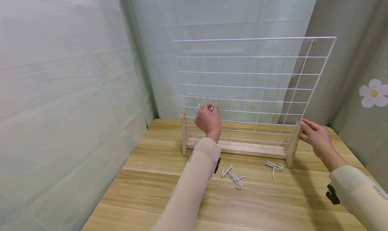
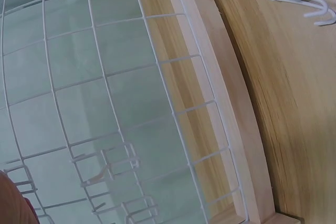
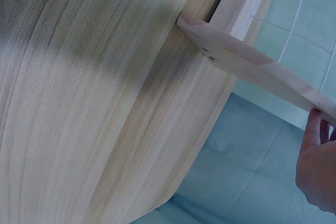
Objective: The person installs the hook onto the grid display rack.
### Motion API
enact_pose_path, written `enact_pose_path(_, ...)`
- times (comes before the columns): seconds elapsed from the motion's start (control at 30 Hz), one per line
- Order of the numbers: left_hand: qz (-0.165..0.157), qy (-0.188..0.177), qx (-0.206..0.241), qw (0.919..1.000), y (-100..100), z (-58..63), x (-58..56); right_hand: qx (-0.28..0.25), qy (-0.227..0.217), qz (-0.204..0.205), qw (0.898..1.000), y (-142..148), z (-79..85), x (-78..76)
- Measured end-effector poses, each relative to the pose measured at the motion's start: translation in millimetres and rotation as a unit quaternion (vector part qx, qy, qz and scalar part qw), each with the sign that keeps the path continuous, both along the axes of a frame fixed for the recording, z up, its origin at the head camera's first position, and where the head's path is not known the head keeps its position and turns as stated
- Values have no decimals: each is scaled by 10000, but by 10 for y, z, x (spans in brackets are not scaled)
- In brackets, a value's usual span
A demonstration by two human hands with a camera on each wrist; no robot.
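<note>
A white wire grid panel point(image 1: 251, 73) stands in a wooden base point(image 1: 251, 150) on the table. My left hand point(image 1: 208, 119) is at the panel's lower left, its fingers curled and pinching a white metal hook point(image 1: 212, 108) against the wires. Its fingertips are mostly hidden in the head view; only an edge of the hand point(image 2: 13, 203) enters the left wrist view. Other white hooks point(image 2: 110, 166) hang on the grid beside it. My right hand point(image 1: 316, 136) grips the top of the wooden side post point(image 1: 292, 145), thumb and fingers on either side; the right wrist view also shows this hand point(image 3: 317, 166).
Several loose white hooks point(image 1: 235, 180) lie on the table point(image 1: 151, 190) in front of the base. More hooks point(image 1: 274, 166) lie near the right post. Pale cloth curtains point(image 1: 75, 72) surround the table, with a flower print point(image 1: 374, 93) on the right.
</note>
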State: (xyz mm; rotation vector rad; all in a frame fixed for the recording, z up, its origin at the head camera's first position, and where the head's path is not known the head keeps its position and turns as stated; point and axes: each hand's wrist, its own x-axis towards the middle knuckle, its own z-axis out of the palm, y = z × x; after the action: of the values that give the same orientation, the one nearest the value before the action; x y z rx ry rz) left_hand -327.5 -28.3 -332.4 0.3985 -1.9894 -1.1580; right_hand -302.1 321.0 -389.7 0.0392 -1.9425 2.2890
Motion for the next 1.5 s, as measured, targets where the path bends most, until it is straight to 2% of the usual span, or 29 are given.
enact_pose_path(0.33,-93,-26,-131,9999,-42,-76,-12,73,-62,-5,10000,-4,10,-13)
enact_pose_path(0.6,-158,130,-132,9997,-87,-183,-4,205,-145,-81,9997,-12,-3,-31)
enact_pose_path(0.83,-334,213,-29,9992,-101,-203,57,381,-135,-139,9991,-7,1,-27)
enact_pose_path(1.1,-430,421,-13,9982,-144,-242,124,236,-64,-86,9997,19,-9,-37)
enact_pose_path(1.3,-545,360,14,9979,-179,-265,180,349,-91,-193,9992,40,4,-16)
enact_pose_path(1.5,-749,391,-25,9964,-256,-250,252,189,-37,-200,9996,36,-8,-7)
